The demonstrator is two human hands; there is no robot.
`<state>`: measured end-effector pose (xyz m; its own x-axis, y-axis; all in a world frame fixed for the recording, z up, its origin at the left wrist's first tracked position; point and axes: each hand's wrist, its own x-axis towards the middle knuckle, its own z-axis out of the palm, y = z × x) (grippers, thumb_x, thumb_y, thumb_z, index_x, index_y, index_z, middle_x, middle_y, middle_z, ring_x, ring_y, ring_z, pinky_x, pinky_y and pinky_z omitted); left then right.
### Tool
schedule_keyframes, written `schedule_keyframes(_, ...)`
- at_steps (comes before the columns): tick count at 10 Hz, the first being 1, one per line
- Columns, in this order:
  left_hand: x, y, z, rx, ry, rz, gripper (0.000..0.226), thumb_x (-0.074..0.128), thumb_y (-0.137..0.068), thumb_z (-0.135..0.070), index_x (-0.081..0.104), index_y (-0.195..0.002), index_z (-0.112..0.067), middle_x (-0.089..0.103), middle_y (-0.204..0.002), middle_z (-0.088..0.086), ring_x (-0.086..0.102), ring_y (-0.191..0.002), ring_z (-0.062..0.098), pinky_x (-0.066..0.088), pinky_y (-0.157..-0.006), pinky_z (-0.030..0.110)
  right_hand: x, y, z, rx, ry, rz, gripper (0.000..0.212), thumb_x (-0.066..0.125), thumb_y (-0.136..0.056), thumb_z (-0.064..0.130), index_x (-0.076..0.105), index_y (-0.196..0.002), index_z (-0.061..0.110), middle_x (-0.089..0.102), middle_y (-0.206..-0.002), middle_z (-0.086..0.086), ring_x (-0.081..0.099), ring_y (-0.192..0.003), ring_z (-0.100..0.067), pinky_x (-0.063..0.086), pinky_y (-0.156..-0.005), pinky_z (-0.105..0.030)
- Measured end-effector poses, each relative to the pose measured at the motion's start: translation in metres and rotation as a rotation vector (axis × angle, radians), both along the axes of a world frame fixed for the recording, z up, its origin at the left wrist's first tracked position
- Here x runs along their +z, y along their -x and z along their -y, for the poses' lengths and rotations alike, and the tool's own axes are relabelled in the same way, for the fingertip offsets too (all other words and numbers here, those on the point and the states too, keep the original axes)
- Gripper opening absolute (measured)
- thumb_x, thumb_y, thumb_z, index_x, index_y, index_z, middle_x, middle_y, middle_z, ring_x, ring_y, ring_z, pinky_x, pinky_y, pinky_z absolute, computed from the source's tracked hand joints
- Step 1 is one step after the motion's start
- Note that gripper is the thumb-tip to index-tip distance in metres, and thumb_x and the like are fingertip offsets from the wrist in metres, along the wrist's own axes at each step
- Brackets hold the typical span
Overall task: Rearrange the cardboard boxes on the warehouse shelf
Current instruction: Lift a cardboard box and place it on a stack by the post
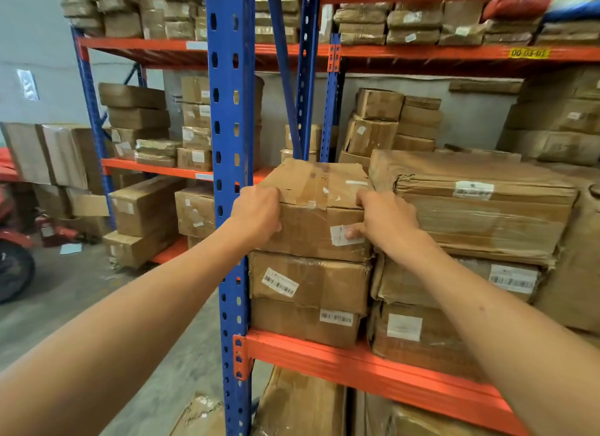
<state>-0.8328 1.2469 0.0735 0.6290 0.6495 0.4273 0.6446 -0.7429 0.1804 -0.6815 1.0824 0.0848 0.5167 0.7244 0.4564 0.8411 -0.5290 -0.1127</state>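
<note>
A taped cardboard box [316,205] with a white label tops a stack of three at the left end of the middle shelf. My left hand [258,213] grips its near left corner, fingers curled over the top edge. My right hand [384,223] holds its near right corner, thumb pressed on the label and fingers over the top. Under it lie a second box [308,281] with a barcode sticker and a third box [303,323]. To the right rises a wider stack whose top box [477,205] is wrapped in film and touches the held one.
A blue upright [232,176] stands just left of the stack, close to my left hand. An orange beam [357,359] carries the boxes. More boxes fill the back of the shelf, the level above and a second rack at left. Bare concrete floor lies at lower left.
</note>
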Motion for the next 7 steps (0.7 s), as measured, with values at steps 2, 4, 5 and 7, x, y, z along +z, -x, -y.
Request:
schedule_keyframes(2, 0.001, 0.000, 0.001, 0.020, 0.027, -0.041, 0.040, 0.075, -0.091, -0.011, 0.060, -0.129, -0.007, 0.062, -0.120, 0.021, 0.059, -0.111, 0.039, 0.051, -0.087, 0.047, 0.001, 0.008, 0.001, -0.059, 0.048, 0.040, 0.052, 0.082, -0.082, 0.043, 0.057, -0.118, 0.016, 0.064, -0.114, -0.009, 0.060, -0.110, -0.032, 0.035, -0.073, -0.036)
schedule_keyframes(4, -0.004, 0.005, -0.003, -0.025, 0.009, -0.029, 0.045, 0.070, -0.097, -0.021, 0.053, -0.139, -0.016, 0.058, -0.118, 0.017, 0.063, -0.105, 0.037, 0.054, -0.088, 0.047, 0.005, 0.013, 0.002, -0.086, 0.027, -0.020, 0.044, 0.075, -0.088, 0.045, 0.061, -0.116, 0.013, 0.064, -0.111, -0.009, 0.061, -0.107, -0.029, 0.039, -0.074, -0.036)
schedule_keyframes(5, -0.009, 0.013, -0.002, -0.038, -0.009, -0.023, 0.056, 0.069, -0.097, -0.028, 0.048, -0.148, -0.021, 0.049, -0.111, 0.015, 0.061, -0.105, 0.042, 0.052, -0.088, 0.048, 0.003, 0.015, 0.003, -0.095, 0.063, -0.042, 0.041, 0.077, -0.089, 0.039, 0.063, -0.116, 0.011, 0.063, -0.114, -0.011, 0.061, -0.107, -0.031, 0.039, -0.074, -0.037)
schedule_keyframes(7, -0.047, 0.031, -0.005, -0.165, -0.087, 0.275, 0.067, 0.073, -0.093, -0.021, 0.043, -0.153, -0.024, 0.046, -0.113, 0.021, 0.052, -0.062, 0.029, 0.052, -0.059, 0.044, -0.031, 0.043, 0.040, 0.019, -0.111, -0.386, 0.065, 0.069, -0.092, 0.047, 0.046, -0.150, 0.029, 0.051, -0.139, -0.010, 0.046, -0.131, -0.032, 0.041, -0.100, -0.044)
